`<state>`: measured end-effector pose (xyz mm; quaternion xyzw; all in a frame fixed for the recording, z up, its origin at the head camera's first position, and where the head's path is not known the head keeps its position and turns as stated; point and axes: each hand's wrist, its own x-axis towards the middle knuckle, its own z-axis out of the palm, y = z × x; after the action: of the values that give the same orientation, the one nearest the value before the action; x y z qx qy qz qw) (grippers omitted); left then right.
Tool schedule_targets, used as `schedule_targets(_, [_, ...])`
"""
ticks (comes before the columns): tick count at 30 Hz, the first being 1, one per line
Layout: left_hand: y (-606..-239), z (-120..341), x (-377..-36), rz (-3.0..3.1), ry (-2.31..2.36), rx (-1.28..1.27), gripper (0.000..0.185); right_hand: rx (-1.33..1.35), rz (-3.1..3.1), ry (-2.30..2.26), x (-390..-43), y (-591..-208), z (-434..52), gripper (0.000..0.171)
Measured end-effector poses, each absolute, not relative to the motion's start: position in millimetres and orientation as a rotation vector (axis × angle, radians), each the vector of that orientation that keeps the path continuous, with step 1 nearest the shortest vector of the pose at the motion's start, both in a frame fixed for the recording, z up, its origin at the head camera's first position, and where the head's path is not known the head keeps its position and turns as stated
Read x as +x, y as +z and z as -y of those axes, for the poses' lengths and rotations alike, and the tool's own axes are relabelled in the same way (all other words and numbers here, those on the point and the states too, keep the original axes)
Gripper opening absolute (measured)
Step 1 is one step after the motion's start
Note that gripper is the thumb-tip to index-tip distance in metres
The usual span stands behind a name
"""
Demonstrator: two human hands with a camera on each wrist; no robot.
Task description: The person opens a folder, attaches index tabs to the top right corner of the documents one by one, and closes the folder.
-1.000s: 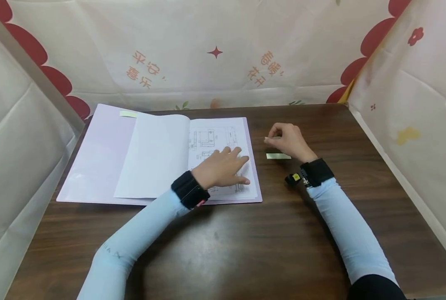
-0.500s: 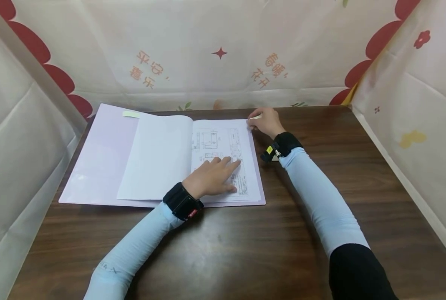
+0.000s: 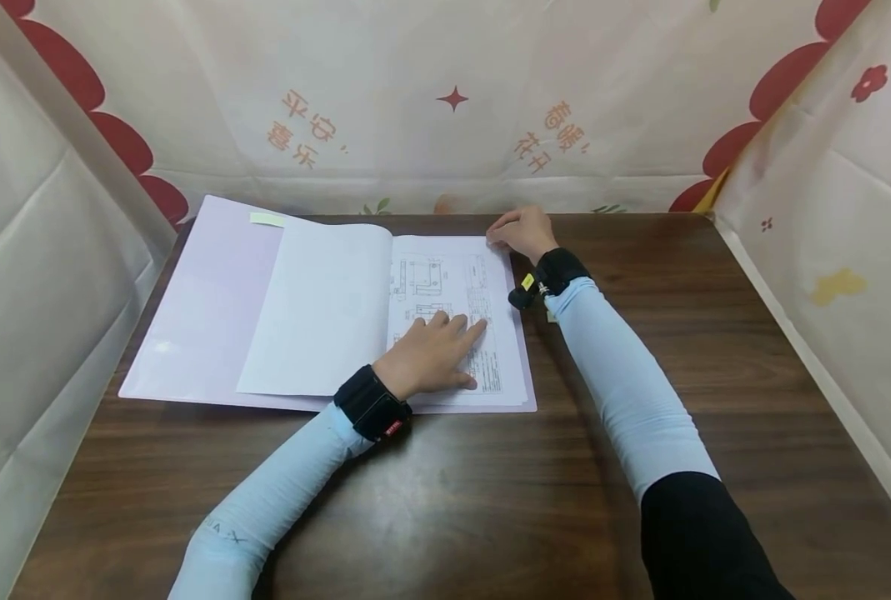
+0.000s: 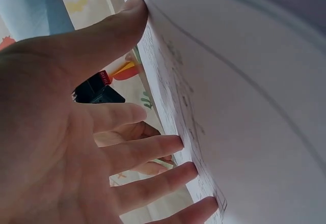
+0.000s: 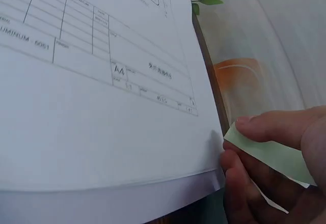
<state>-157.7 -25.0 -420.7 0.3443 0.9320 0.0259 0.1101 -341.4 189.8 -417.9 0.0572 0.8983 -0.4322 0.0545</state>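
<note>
A lilac folder (image 3: pixel 205 308) lies open, with a white page (image 3: pixel 325 308) turned to its left side. On the right is a page with technical drawings (image 3: pixel 456 250). My left hand (image 3: pixel 426 357) rests on that page with fingers spread, fingertips touching the paper in the left wrist view. At the page's far right corner, my right hand (image 3: pixel 526 231) pinches a pale green sticky strip (image 5: pixel 277 159) between thumb and fingers. The strip's tip meets the paper's edge; whether it sticks there I cannot tell. The head view hides this strip behind the fingers.
One green sticky tab (image 3: pixel 267 219) juts from the turned page's top edge. Another green strip (image 3: pixel 552 317) lies on the wooden table (image 3: pixel 475 500), mostly covered by the right wrist. Printed cloth (image 3: pixel 385 150) hangs behind and at both sides.
My right hand has carried the strip left and away from me, from above the table to the page's far right corner. The left hand has slid slightly toward me and left on the page.
</note>
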Motion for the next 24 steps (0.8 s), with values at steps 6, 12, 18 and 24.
schedule_targets(6, [-420.0, 24.9, -158.3, -2.739, 0.061, 1.023, 0.093, 0.206, -2.7, -1.382, -343.6, -420.2, -191.9, 0.02])
schedule_targets(12, [-421.4, 23.7, -158.5, -2.746, 0.053, 1.022, 0.092, 0.245, -2.669, -1.42, -348.8, -424.8, -193.8, 0.02])
schedule_targets(18, [-419.7, 23.5, -158.1, -2.745, 0.059, 1.018, 0.088, 0.312, -2.63, -1.414, -348.1, -423.4, -189.7, 0.019])
schedule_targets(24, [-418.1, 24.0, -158.4, -2.75, 0.045, 1.033, 0.086, 0.357, -2.655, -1.335, -344.5, -417.9, -184.4, 0.02])
